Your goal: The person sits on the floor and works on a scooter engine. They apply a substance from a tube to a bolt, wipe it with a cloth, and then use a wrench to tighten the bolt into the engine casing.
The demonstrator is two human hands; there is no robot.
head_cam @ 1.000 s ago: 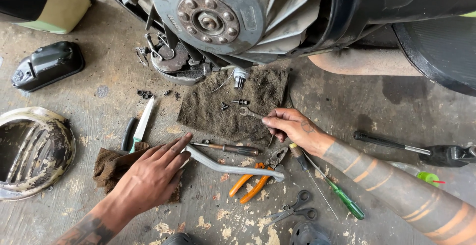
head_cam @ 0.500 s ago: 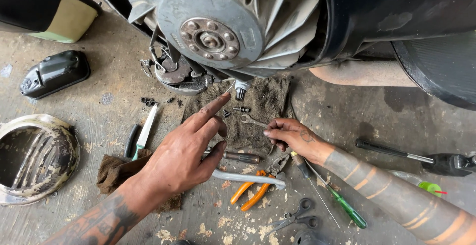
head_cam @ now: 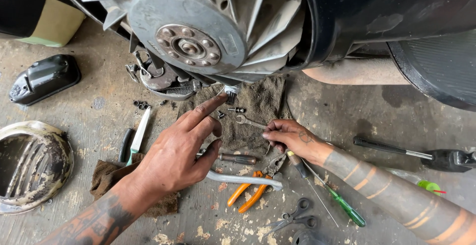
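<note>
Under the finned flywheel (head_cam: 198,31), on the grey rag (head_cam: 258,111), sits a small metal cap (head_cam: 231,94), and my left hand (head_cam: 178,153) has its forefinger stretched out to touch it, the other fingers loosely curled and holding nothing. My right hand (head_cam: 292,138) rests on the rag's near edge, its fingertips pinched on the shank of a small wrench (head_cam: 249,122).

Just beside the cap lie tiny bolts (head_cam: 237,109); a careless poke could, I judge, roll cap or bolts off the rag onto the gritty floor (head_cam: 99,101), where loose black bits (head_cam: 141,104) already lie. The wrench is held only at the tips and could slip. Near my wrists lie a screwdriver (head_cam: 238,158), orange pliers (head_cam: 253,190), a steel lever (head_cam: 243,179) and scissors (head_cam: 292,217); dragging a forearm back could scatter them.
</note>
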